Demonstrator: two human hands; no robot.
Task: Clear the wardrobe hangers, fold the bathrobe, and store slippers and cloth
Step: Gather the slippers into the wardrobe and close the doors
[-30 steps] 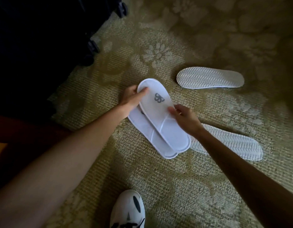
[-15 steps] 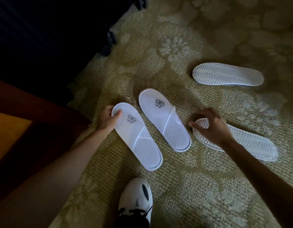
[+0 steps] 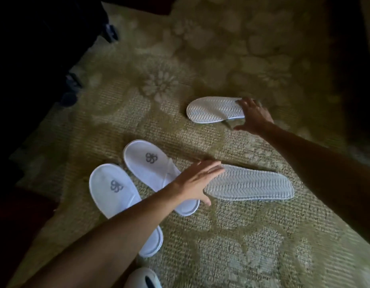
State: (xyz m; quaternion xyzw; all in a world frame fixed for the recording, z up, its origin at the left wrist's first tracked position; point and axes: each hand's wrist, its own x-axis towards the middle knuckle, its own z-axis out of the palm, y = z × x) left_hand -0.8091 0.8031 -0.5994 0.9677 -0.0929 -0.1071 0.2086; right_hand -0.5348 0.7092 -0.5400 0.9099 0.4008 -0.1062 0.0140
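From the head camera, four white slippers are lying on the patterned carpet (image 3: 232,235). Two sit face-up at near left (image 3: 113,192) (image 3: 151,163); two lie sole-up, one at centre right (image 3: 250,183), one farther off (image 3: 213,109). The left hand (image 3: 194,181) is reaching with straight, relaxed fingers onto the nearer upturned sole. The right hand (image 3: 254,117) is taking hold of the far slipper's end, fingers over the sole, thumb apparently below. They are looking light, thin and floppy; gripping mid-sole or at one edge should serve.

A flowered carpet (image 3: 232,235) bears a white shoe (image 3: 141,278).
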